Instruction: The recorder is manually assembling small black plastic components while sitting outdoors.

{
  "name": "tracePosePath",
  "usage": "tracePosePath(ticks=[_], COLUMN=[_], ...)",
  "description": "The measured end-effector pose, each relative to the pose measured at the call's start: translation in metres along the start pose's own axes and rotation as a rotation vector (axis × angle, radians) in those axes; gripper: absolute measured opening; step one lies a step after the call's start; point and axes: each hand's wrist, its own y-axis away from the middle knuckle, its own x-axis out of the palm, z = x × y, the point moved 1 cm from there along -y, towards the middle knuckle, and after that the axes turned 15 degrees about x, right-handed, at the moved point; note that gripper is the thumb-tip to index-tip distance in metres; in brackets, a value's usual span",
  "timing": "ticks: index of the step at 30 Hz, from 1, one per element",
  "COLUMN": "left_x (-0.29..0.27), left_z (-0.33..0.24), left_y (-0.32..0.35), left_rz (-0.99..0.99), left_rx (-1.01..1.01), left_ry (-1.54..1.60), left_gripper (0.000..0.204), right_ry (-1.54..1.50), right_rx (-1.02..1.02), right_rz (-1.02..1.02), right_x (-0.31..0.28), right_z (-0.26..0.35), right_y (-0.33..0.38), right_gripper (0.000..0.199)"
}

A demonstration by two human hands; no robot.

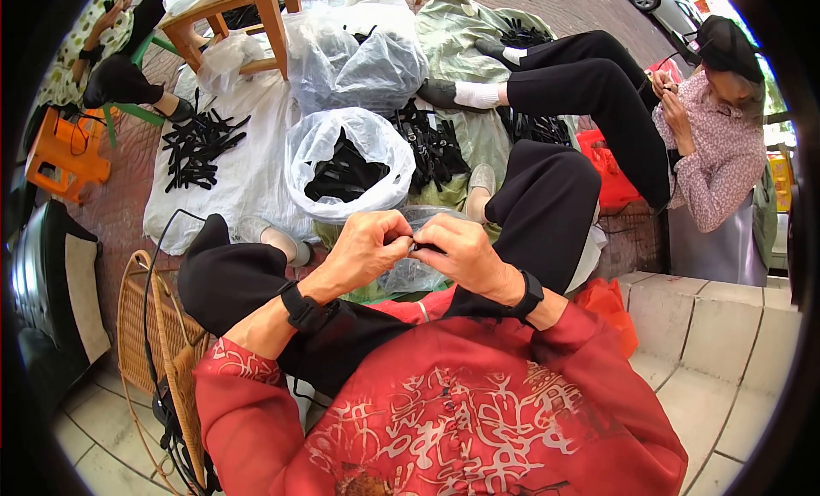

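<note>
Over my lap (342, 346), a small dark piece (419, 247), mostly covered.
My left hand (370, 242) and right hand (465, 246) pinch it narrowly; it looks light, probably stiff and a little slippery, best held by its ends.

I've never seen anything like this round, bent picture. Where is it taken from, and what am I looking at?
There's no robot here, just a person's bare hands. A wide fisheye camera on the head looks down, so straight edges curve. The left hand and right hand meet at the fingertips around a small dark piece, too covered to identify. Beyond them stands a plastic-lined tub of black strips; more strips lie in a pile on a white sheet. A seated co-worker is at the right.
</note>
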Motion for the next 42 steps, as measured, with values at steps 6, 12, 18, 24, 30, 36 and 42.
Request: tracePosePath(ticks=[6, 12, 18, 24, 30, 36, 42], left_x=[0.002, 0.000, 0.002, 0.001, 0.005, 0.013, 0.014], left_z=[0.001, -0.007, -0.002, 0.000, 0.001, 0.017, 0.014], left_y=[-0.001, -0.001, 0.000, 0.003, 0.000, 0.006, 0.003], left_rz=[-0.027, -0.040, -0.069, -0.100, -0.085, -0.100, -0.072], left_rx=[0.058, -0.057, -0.088, -0.114, -0.118, -0.198, -0.244], left_ry=[0.071, 0.182, 0.220, 0.258, 0.244, 0.322, 0.436], left_gripper=[0.010, 0.011, 0.011, 0.011, 0.011, 0.011, 0.019], right_ry=[-0.156, -0.264, -0.900, -0.824, -0.692, -0.251, -0.449], right_rx=[0.188, 0.308, 0.930, 0.955, 0.908, 0.626, 0.767], right_rz=[-0.011, 0.130, 0.373, 0.480, 0.345, 0.137, 0.268], right_x=[-0.003, -0.007, -0.014, -0.008, -0.002, 0.006, 0.009], right_z=[-0.003, -0.007, -0.006, -0.011, -0.008, -0.005, -0.034], right_y=[0.001, 0.002, -0.002, -0.001, 0.005, 0.006, 0.002], right_gripper=[0.024, 0.020, 0.016, 0.012, 0.011, 0.013, 0.015])
